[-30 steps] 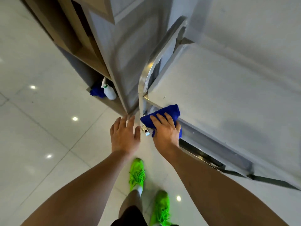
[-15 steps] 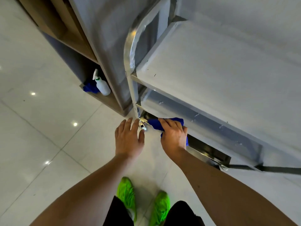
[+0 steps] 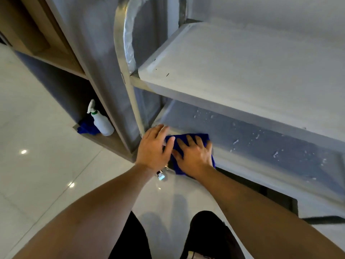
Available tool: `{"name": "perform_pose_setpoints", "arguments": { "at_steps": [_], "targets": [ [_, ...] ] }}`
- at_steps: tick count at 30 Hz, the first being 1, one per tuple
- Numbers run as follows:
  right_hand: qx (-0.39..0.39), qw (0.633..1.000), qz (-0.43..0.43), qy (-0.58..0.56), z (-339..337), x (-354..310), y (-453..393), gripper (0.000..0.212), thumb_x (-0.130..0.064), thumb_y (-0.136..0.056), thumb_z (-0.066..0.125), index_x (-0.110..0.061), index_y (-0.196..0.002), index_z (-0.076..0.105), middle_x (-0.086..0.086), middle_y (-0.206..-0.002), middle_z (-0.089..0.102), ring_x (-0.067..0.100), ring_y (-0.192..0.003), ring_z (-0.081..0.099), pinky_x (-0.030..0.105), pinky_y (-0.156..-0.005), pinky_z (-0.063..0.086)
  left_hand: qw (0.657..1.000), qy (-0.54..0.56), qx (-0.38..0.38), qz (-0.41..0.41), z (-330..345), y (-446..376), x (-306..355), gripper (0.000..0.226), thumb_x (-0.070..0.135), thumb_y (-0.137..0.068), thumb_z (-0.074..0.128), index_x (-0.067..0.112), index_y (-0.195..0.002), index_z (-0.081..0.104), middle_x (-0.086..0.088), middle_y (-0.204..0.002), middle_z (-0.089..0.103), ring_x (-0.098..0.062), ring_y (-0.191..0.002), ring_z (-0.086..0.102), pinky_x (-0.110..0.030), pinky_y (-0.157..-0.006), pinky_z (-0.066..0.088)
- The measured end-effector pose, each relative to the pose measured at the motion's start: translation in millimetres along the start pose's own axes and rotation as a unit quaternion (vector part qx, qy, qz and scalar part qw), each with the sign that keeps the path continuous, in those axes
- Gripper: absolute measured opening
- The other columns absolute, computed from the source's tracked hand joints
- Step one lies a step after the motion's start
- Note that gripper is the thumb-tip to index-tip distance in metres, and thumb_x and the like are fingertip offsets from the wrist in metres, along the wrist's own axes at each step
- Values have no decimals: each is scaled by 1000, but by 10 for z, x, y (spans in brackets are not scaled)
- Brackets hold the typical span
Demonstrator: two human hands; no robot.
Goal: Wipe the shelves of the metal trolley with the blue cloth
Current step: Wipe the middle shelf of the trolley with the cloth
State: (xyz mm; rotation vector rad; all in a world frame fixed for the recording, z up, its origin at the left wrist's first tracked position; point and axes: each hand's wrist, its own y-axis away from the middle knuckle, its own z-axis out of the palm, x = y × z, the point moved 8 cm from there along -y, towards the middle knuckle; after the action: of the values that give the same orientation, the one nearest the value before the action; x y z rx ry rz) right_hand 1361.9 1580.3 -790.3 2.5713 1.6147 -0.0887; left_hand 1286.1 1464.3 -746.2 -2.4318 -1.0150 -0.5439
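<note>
Right hand: my right hand (image 3: 194, 156) is spread flat, palm down on the cloth (image 3: 188, 139); it presses rather than grips; fingers point into the shelf.
Left hand: my left hand (image 3: 154, 144) is open and holds nothing; its fingers reach toward the post (image 3: 130, 85) at the trolley's corner; whether it touches the metal I can't tell.
Cloth: bunched under my right palm at the near left corner of the middle shelf (image 3: 280, 146); part hangs over the front lip.
Droplets: white spots of spray (image 3: 235, 142) lie across the shelf to the right, well apart from the cloth; those look unwiped.
Risk, cloth: it's pinned by pressure only; a fast sweep could leave it behind or drag it off the lip to the floor (image 3: 46, 156).
Risk, trolley: if it's on wheels, a hard push sideways could roll it; my left hand looks poorly placed to stop that unless it takes the post.
Risk, knuckles: the top shelf (image 3: 242, 71) overhangs; reaching deep may knock my hand on its underside.
Hidden: the back of the middle shelf sits in shadow under the top one; the lowest shelf is only a dark sliver; the small shiny thing (image 3: 160, 175) below my left wrist is too blurred to name; the trolley's right end is cut off.
Aside: a bottle (image 3: 101, 122) stands on the cabinet's low ledge, a second blue rag (image 3: 85, 127) beside it.
</note>
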Motion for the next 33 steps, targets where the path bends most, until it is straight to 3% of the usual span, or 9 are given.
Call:
{"name": "perform_pose_setpoints", "arguments": {
  "at_steps": [3, 6, 11, 19, 25, 29, 33],
  "targets": [
    [15, 999, -37, 10, 228, 68, -120, 64, -66, -99, 14, -41, -157, 22, 1, -166, 23, 31, -152, 12, 63, -120, 3, 999, -1, 14, 32, 180, -211, -117, 56, 48, -99, 41, 11, -139, 55, -13, -141, 55, -30, -132, 48, -49, -108, 42],
    [27, 999, -43, 12, 269, 82, -254, 65, -68, -98, 11, -42, -158, 16, 1, -167, 18, 32, -153, 9, 63, -120, 5, 1000, -14, 17, 18, 276, -362, -268, 59, 50, -99, 40, 12, -143, 49, -15, -144, 52, -31, -135, 43, -49, -111, 39],
    [21, 1000, 4, -11, 257, 59, -490, 67, -69, -96, 12, -41, -157, 18, 0, -168, 18, 31, -153, 10, 60, -121, 7, 999, -33, -11, 5, 436, -572, -362, 57, 47, -102, 43, 18, -150, 39, -13, -151, 44, -29, -143, 34, -47, -115, 35],
    [18, 995, 82, -51, 264, 268, -857, 67, -67, -97, 17, -40, -158, 20, -3, -169, 11, 28, -155, 2, 54, -123, 2, 997, -35, -52, -43, 851, -1086, -451, 57, 49, -104, 32, 22, -154, 31, -10, -161, 30, -31, -149, 24, -51, -121, 20],
    [12, 990, 136, -24, 244, 547, -1321, 69, -68, -99, 15, -38, -160, 11, 0, -170, 3, 28, -155, -3, 53, -123, -1, 998, -22, -3, -57, 870, -1079, -584, 56, 47, -102, 31, 21, -152, 36, -11, -156, 40, -30, -146, 33, -51, -119, 28],
    [61, 992, 113, -6, 176, 421, -1270, 61, -58, -102, 17, -35, -159, 20, 4, -169, 12, 27, -155, 3, 53, -123, -2, 998, -43, -19, -43, 896, -1102, -572, 53, 41, -101, 33, 21, -150, 41, -9, -158, 38, -29, -147, 31, -50, -120, 27],
    [19, 993, 113, -24, 285, 386, -1220, 63, -65, -99, 14, -43, -158, 15, -2, -169, 8, 24, -155, 2, 56, -121, -3, 995, -71, -43, -47, 977, -1128, -587, 53, 46, -102, 28, 28, -150, 40, -3, -160, 35, -27, -150, 22, -51, -122, 19]
  ]
}}
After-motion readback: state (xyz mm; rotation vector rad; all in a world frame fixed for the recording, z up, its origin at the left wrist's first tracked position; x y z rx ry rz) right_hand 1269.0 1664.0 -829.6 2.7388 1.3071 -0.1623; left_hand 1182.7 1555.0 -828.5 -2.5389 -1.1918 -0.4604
